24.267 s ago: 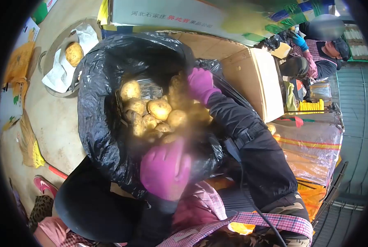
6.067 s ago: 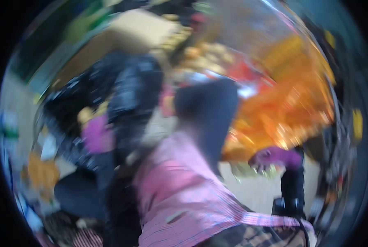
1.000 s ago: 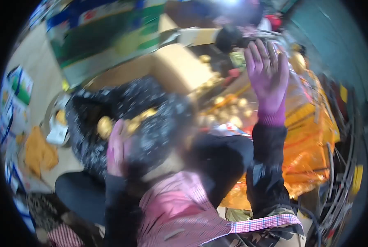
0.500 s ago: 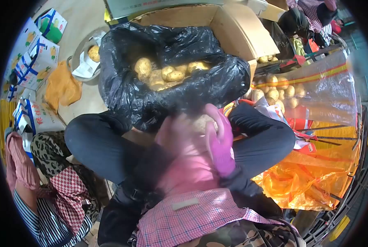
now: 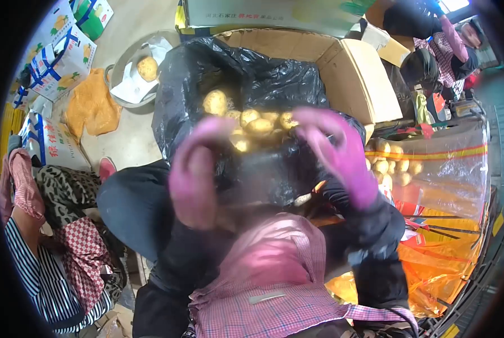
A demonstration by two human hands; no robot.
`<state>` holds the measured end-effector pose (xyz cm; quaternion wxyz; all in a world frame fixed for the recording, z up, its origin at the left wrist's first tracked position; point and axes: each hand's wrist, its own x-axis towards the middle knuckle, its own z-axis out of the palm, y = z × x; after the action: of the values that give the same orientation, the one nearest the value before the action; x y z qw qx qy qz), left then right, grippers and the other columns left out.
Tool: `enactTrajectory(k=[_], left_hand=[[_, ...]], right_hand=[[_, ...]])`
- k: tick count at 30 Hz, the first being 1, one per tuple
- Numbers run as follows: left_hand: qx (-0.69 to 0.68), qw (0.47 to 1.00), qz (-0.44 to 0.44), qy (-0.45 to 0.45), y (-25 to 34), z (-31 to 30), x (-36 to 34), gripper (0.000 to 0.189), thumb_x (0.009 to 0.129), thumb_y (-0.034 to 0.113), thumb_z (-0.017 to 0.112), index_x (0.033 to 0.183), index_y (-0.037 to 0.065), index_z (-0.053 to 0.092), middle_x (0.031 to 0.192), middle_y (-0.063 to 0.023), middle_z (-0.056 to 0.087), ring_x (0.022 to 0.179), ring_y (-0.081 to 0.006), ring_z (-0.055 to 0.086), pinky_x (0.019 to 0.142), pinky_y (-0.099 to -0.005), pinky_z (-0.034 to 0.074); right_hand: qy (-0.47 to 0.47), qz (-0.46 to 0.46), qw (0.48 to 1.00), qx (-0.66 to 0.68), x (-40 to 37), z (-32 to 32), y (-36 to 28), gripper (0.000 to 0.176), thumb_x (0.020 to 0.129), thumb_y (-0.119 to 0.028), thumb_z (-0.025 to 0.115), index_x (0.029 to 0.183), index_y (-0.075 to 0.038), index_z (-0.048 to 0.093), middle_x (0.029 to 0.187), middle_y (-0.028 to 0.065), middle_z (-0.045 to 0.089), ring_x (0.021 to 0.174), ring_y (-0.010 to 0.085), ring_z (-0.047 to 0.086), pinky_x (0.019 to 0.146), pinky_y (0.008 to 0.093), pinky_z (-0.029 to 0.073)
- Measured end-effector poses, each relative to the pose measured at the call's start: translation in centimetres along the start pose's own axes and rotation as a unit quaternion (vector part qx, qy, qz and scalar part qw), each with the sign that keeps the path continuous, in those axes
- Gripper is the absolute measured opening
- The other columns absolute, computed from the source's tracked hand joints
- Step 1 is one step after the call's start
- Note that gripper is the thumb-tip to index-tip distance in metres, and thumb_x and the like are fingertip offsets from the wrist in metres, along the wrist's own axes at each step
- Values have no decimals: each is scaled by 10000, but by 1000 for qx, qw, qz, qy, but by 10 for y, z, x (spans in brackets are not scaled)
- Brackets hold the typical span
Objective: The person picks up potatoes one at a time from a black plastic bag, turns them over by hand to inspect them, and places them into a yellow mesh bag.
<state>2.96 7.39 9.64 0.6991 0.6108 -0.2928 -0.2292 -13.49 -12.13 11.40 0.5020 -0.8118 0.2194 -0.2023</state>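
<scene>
Both my hands wear pink-purple gloves and are blurred by motion. My left hand [image 5: 198,169] is over the near left side of a box lined with a black plastic bag [image 5: 179,96], its thumb and fingers apart with nothing seen between them. My right hand [image 5: 342,155] reaches over the bag's right side, fingers stretched and apart, holding nothing visible. Between the hands, several potatoes [image 5: 260,127] lie in the lined box. A larger potato [image 5: 215,102] sits at their left. Below my right hand, a small pale thing [image 5: 302,200] lies near my lap, too blurred to name.
A metal pan [image 5: 117,76] holding paper and one potato [image 5: 148,69] stands at the left, beside an orange cloth [image 5: 92,107]. Bagged potatoes [image 5: 391,163] lie at right. The cardboard flap [image 5: 376,79] sticks out. People sit at far left and upper right.
My hands have parted and moved forward from my lap to the lined box. The potato they held between them is no longer in them. The view has shifted.
</scene>
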Motion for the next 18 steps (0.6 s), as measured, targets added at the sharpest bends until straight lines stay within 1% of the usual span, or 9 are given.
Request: enactTrajectory(k=[2,4,6,7,8,11,13,14,18], left_hand=[[-245,966,21,81,-8,5,23,350,999,172,430,1249,-56,519,1241,-148,575,1158,-234,545,1032,-330,398],[-186,975,6,120,-17,1,23,357,990,158,446,1268,-60,502,1255,-153,561,1161,-243,546,1027,-334,411],[-76,993,-47,79,-34,-3,13,421,1007,227,412,1319,-54,447,1316,-201,507,1220,-291,508,1068,-408,368],[-19,995,-75,61,-43,-4,6,454,1016,262,396,1344,-51,420,1346,-224,480,1249,-315,489,1088,-444,346],[-70,991,-94,68,-52,-5,2,456,1014,270,400,1337,-50,426,1342,-228,480,1246,-315,490,1084,-448,351],[-214,965,-126,85,-63,-7,1,455,1010,287,412,1316,-48,442,1326,-247,485,1227,-319,503,1068,-460,367],[-305,943,-118,68,-61,-9,8,449,1008,288,419,1305,-47,450,1309,-270,496,1202,-325,525,1055,-466,382],[-285,949,-110,77,-64,-9,9,447,1008,287,423,1307,-44,448,1298,-281,503,1186,-327,537,1049,-467,388],[-220,965,-113,86,-70,0,11,441,1009,281,430,1311,-41,434,1260,-314,531,1135,-337,577,1024,-466,413]], right_hand=[[-111,-58,989,-80,67,8,24,355,912,-202,615,1205,-2,598,1186,144,615,1063,227,620,906,321,497],[-255,-17,959,-123,132,31,66,377,917,-213,607,1239,-19,580,1198,136,613,1083,239,615,919,335,494],[-369,39,905,-208,180,77,120,397,927,-229,587,1264,-22,547,1212,157,608,1079,295,613,944,363,477],[-440,-195,835,-267,210,101,178,394,945,-256,549,1264,-24,540,1215,172,604,1082,325,604,962,370,461],[-484,-418,707,-302,233,122,231,396,963,-283,510,1264,-27,532,1217,188,601,1085,354,595,979,378,445],[-429,-156,853,-251,260,178,283,400,979,-309,463,1258,-32,534,1230,190,592,1115,361,570,991,374,435],[-366,35,907,-206,267,210,307,407,990,-327,431,1254,-36,535,1239,192,586,1135,366,554,998,372,428],[-329,137,917,-179,268,221,318,412,995,-335,415,1252,-38,536,1243,193,583,1145,368,546,1002,371,425],[-344,124,929,-56,264,215,327,398,992,-333,448,1256,-57,558,1231,148,608,1160,296,556,993,357,423]])
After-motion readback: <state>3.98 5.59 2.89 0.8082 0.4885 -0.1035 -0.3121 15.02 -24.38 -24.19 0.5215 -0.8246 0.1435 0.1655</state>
